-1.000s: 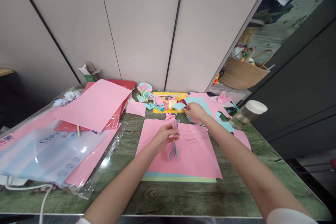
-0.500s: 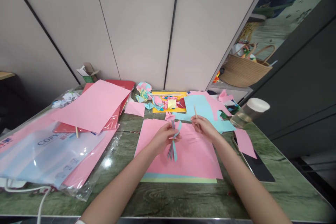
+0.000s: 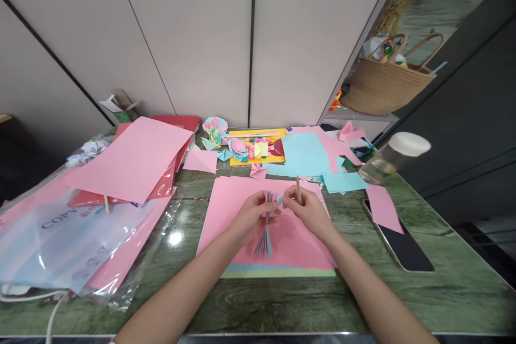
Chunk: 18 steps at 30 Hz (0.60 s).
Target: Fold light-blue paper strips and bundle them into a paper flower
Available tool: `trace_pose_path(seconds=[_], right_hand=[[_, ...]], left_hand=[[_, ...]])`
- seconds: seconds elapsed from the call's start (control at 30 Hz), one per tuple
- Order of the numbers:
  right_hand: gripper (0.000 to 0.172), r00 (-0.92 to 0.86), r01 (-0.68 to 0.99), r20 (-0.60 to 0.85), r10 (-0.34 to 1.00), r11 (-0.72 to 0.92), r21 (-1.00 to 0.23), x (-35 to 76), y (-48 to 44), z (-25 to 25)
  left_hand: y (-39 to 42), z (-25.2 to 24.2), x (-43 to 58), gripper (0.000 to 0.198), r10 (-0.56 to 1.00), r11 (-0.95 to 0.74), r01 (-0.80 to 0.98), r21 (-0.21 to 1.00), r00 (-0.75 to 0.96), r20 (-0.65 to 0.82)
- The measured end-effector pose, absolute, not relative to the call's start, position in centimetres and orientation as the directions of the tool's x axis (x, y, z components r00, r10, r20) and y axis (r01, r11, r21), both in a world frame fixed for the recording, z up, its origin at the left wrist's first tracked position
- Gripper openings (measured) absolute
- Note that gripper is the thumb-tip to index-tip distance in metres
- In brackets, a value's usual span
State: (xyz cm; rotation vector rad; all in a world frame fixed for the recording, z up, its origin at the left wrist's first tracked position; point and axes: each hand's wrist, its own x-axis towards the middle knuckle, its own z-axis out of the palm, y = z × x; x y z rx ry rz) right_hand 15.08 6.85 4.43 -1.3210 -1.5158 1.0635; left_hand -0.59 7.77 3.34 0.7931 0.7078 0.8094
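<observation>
My left hand (image 3: 253, 216) is closed on a pleated paper fan (image 3: 264, 244) with blue and dark folds. It is pinched at its narrow middle, and its folds spread out below. My right hand (image 3: 308, 208) holds a thin wooden stick (image 3: 298, 188) upright against the palm. The thumb and forefinger of that hand meet at a light blue paper edge close to the fan's top. My fingers hide part of the fan. Beneath both hands lies a stack of pink sheets (image 3: 237, 255), with blue and yellow-green sheets showing at its front.
Behind are folded paper pieces (image 3: 237, 148), a yellow tray (image 3: 237, 161) and blue paper (image 3: 304, 153). On the right stand a lidded clear cup (image 3: 393, 158) and a phone (image 3: 411, 252) under pink paper. Plastic-wrapped copy paper (image 3: 64, 231) covers the left side.
My right hand has moved left to the fan and now pinches at its blue paper edge. The fan stays in my left hand. The whole view has shifted slightly.
</observation>
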Motion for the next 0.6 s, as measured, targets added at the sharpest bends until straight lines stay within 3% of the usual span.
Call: trace_pose_path(seconds=[0.13,0.6], right_hand=[[0.012,-0.101,0.316,0.059,0.993,0.089,-0.944,15.24,6.68,4.54],[0.022,-0.085,0.297,0.018,0.996,0.043,-0.954,15.2,6.6,3.78]], left_hand=[[7.67,3.37,-0.46,0.021,0.851,0.421,-0.414,0.807,0.488,-0.194],[7.61,3.16,-0.16,0.024,0.864,0.398,-0.4,0.826,0.467,-0.19]])
